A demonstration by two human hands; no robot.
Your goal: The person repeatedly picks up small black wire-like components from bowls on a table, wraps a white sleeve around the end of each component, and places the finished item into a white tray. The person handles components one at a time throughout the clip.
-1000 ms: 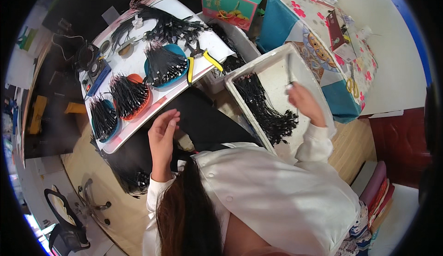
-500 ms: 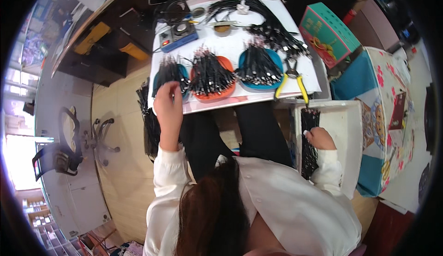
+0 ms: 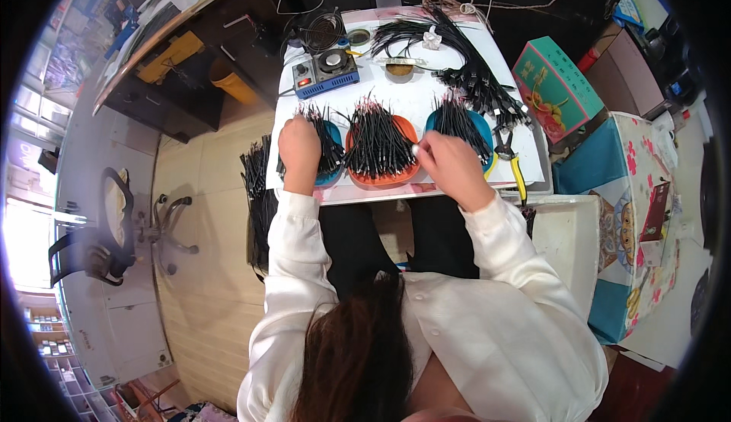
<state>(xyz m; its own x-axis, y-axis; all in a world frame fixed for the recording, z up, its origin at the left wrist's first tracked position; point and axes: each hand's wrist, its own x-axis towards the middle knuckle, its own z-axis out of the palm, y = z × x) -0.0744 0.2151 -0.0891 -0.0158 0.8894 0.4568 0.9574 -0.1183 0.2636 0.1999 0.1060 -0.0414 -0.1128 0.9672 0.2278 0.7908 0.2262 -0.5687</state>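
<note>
Biggest thing here is the white table (image 3: 415, 98), flat and smooth with a pinkish marbled strip along the near edge. Off to the right there's a cloth-covered stand (image 3: 643, 156), pale fabric with pinkish-red flowers and teal panels. Next size down is a thick-walled white box (image 3: 571, 254), looks like foam, matte and rectangular, by the table's right corner. Then a glossy green and pink carton (image 3: 560, 91) with fruit printed on it.

A loose heap of black cables (image 3: 483, 87) sprawls over the back right of the table, long and stringy with shiny metal ends. In front sit three shallow rounded trays in a row: left teal tray (image 3: 333, 129), orange tray (image 3: 405, 129), right teal tray (image 3: 478, 125). Each is piled with short, thin black cables (image 3: 377, 144), reddish tips pointing away, metal plugs toward the person. Behind them, a boxy blue heater unit (image 3: 326, 76) with a round metal top, and at far right some yellow-handled pliers (image 3: 519, 178).

Left hand (image 3: 299, 144) is loosely curled over the left teal tray, right at its cables; can't tell if it's pinching one. Right hand (image 3: 457, 163) is half closed, thumb and finger close together by the orange tray's right edge. Can't tell if it has hold of anything either.
</note>
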